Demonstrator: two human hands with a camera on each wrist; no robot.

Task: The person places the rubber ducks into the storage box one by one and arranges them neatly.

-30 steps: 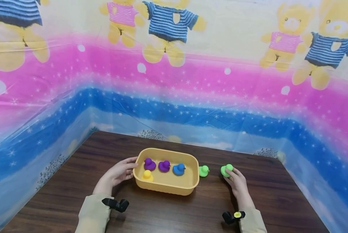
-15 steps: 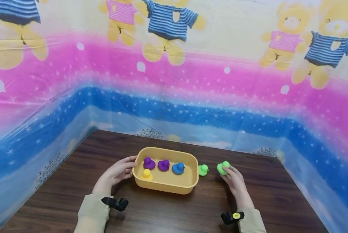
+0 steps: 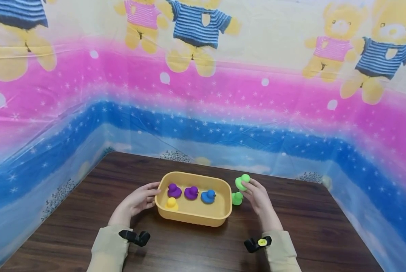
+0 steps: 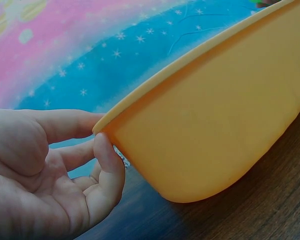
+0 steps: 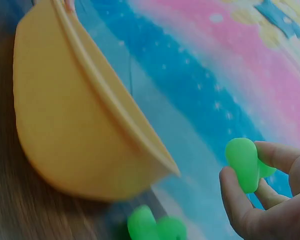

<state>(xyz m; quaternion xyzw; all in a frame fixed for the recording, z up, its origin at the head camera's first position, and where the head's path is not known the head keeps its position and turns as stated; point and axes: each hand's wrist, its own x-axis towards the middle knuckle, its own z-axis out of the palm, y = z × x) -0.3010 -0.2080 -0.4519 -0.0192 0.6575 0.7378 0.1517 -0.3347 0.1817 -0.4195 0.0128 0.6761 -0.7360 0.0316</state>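
Observation:
A yellow plastic basin (image 3: 196, 221) stands on the table, holding two purple toy ducks (image 3: 191, 193), a blue toy duck (image 3: 208, 197) and a yellow toy duck (image 3: 171, 204). My left hand (image 3: 139, 200) grips the basin's left end by the rim, fingertips at its edge in the left wrist view. A green toy duck (image 5: 242, 162) is pinched between the thumb and fingers of my right hand (image 3: 258, 196), raised just outside the basin's right end. Below it, a second green toy duck (image 3: 236, 198) sits on the table beside the basin's right wall, partly hidden by my fingers.
The dark wooden table (image 3: 196, 253) runs back to a printed cloth (image 3: 203, 124) with bears and snowflakes, which surrounds it behind and at both sides. Black camera mounts (image 3: 135, 238) are strapped on both wrists over beige sleeves.
My right hand has lifted its green duck and carried it left, to above the other green duck near the basin. The left hand and the basin have stayed put.

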